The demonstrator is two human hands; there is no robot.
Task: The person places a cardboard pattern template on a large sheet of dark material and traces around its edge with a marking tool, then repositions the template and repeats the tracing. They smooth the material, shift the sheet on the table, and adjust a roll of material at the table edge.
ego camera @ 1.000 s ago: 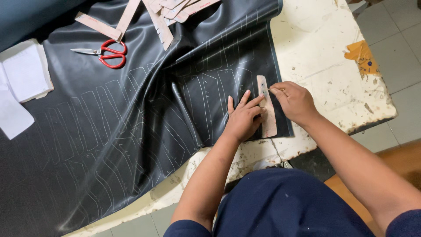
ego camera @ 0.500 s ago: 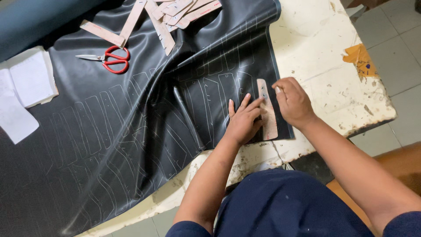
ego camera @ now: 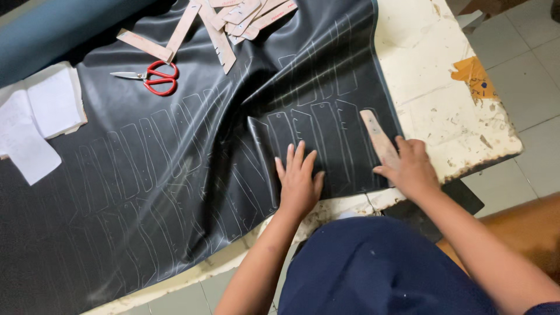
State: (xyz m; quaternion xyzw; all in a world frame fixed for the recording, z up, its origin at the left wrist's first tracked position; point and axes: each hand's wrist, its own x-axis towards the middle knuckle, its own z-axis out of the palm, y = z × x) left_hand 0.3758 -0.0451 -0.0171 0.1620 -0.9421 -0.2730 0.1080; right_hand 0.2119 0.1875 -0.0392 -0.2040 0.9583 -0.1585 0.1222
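A large sheet of black leather (ego camera: 175, 175) covered with traced white outlines lies over the worn white table (ego camera: 431, 64). My left hand (ego camera: 298, 181) rests flat on it near the front edge, fingers spread. My right hand (ego camera: 408, 166) holds a long narrow cardboard template (ego camera: 376, 137), which lies tilted at the sheet's right edge. Its lower end is hidden under my fingers.
Red-handled scissors (ego camera: 154, 77) lie at the back left on the leather. Several more cardboard templates (ego camera: 233, 17) are piled at the back. White paper sheets (ego camera: 35, 116) sit at the left. A blue-grey roll (ego camera: 64, 29) runs along the far left. Tiled floor is to the right.
My left hand has slid left, off the template, and now lies flat on the leather. My right hand has taken the template and shifted it right toward the sheet's edge.
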